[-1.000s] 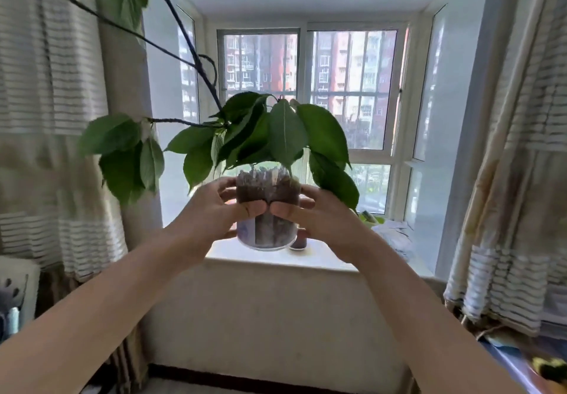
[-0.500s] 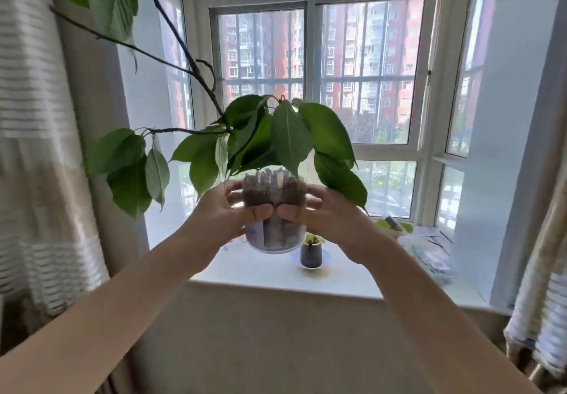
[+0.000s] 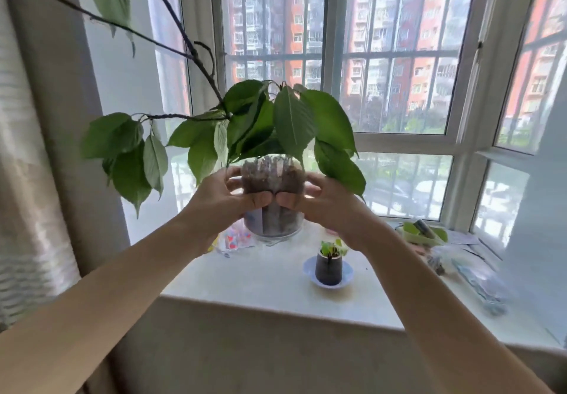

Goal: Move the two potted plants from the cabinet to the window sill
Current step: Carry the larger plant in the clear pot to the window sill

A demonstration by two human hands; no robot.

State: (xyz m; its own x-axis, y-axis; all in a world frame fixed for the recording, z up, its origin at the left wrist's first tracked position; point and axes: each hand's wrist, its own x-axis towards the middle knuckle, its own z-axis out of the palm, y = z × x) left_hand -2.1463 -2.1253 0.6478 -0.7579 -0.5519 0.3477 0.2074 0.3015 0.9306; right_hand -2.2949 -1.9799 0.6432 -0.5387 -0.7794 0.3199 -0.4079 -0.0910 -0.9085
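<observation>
A leafy plant in a clear glass pot (image 3: 271,218) full of dark soil hangs in the air above the back left of the white window sill (image 3: 264,289). My left hand (image 3: 221,200) grips the pot's left side and my right hand (image 3: 328,206) grips its right side, thumbs almost touching in front. Long bare branches and big green leaves (image 3: 294,120) spread up and to the left. A small dark potted plant (image 3: 329,266) stands on a white saucer on the sill, below my right wrist.
Window panes with bars (image 3: 331,56) rise behind the sill. Papers and a colourful packet (image 3: 236,238) lie under the held pot. A green tray (image 3: 422,234) and loose clutter fill the sill's right end. A curtain (image 3: 33,178) hangs at left.
I have come closer to the window with the glass pot held in both hands; the sill and the small potted plant now show more fully below the pot.
</observation>
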